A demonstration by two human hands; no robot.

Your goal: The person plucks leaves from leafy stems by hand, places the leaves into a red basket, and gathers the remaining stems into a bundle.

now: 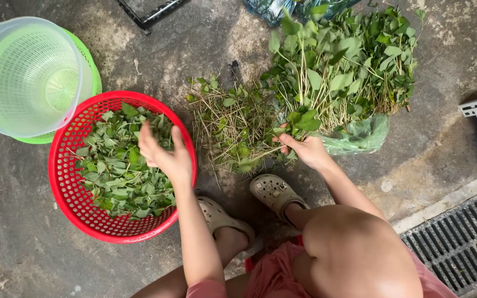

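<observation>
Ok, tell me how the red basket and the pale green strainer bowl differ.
The red basket holds a heap of picked green leaves; the pale green strainer bowl holds none. The left hand hovers over the red basket, while the strainer bowl sits untouched behind it. The basket looks wider and shallower. Both are round, perforated and rest on concrete.

Arms: I see both bare to above the elbow, no sleeves reaching the forearms.
Hands: my left hand [164,154] and right hand [306,150] carry no gloves, rings or watch that I can make out.
Clothing: I see pinkish-red fabric [274,273] across the lap, with a matching edge at the upper left arm.
Footwear: I see beige perforated clogs [274,193] with small charms on top.
</observation>
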